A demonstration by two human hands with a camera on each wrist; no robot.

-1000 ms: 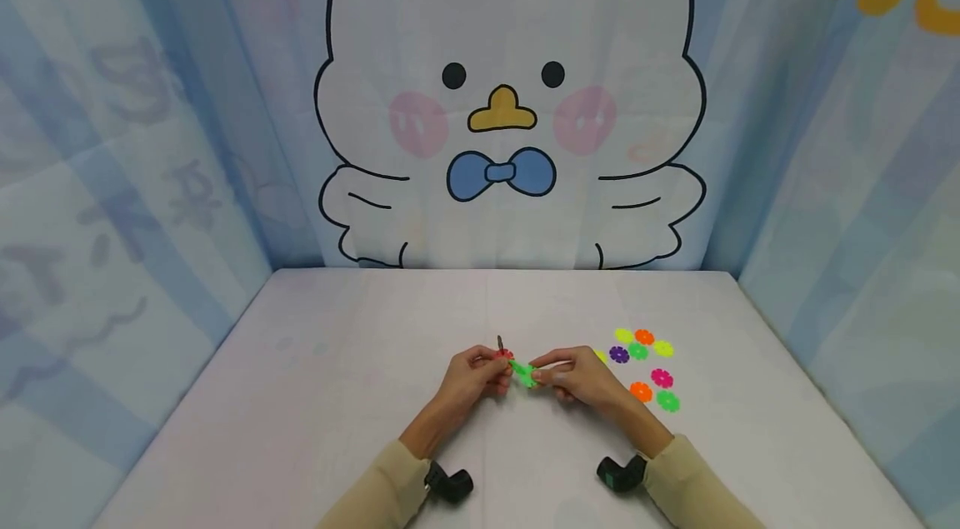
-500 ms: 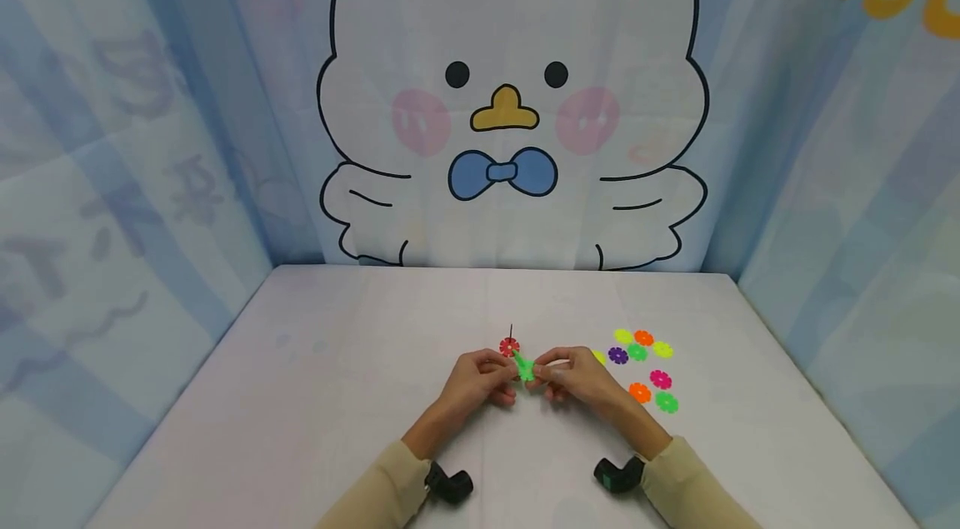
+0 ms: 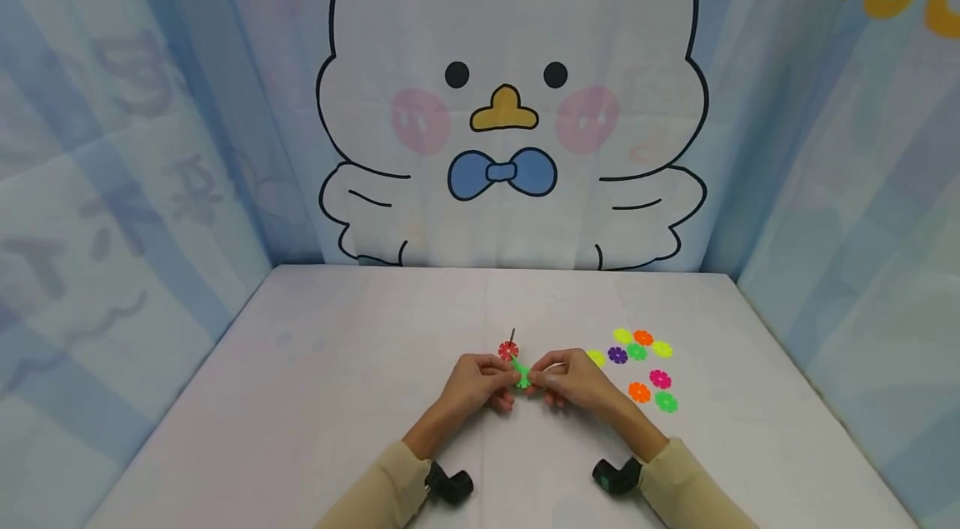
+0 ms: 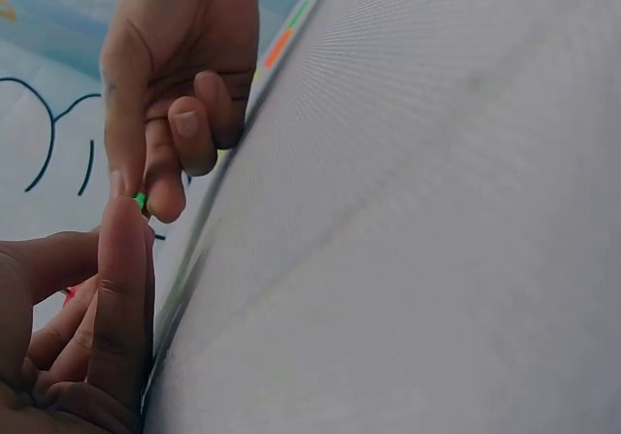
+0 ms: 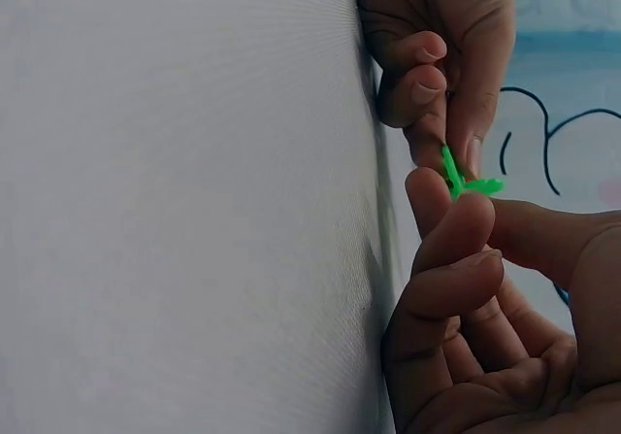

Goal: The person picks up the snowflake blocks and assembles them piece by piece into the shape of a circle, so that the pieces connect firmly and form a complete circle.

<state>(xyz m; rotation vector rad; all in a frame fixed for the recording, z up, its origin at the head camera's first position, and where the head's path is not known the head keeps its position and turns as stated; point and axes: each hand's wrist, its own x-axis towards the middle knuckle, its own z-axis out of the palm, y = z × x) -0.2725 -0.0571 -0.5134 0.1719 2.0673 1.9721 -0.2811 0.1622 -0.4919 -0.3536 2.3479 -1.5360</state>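
Above the white tabletop, my left hand [image 3: 474, 383] and right hand [image 3: 573, 379] meet over a small green flower-shaped plastic disc piece [image 3: 522, 377]. Both hands pinch it between thumb and fingers. In the right wrist view, the green piece [image 5: 454, 177] shows two slim green parts set at an angle. A red slotted disc [image 3: 508, 351] stands just beyond the left fingertips, with a thin dark disc seen edge-on [image 3: 512, 335] rising from it. They appear joined to the green piece. Fingers hide most of the joint; only a sliver of green [image 4: 141, 200] shows in the left wrist view.
Right of the hands, several loose flower discs lie flat: yellow [image 3: 662, 349], orange [image 3: 639, 392], purple [image 3: 617, 356], pink [image 3: 661, 379] and green [image 3: 666, 401]. Printed fabric walls [image 3: 502, 221] enclose the white table [image 3: 337, 396] at the back and sides.
Over the last second, the green piece has turned between the fingers and the hands have come closer together. The red disc has turned to show its flat face.
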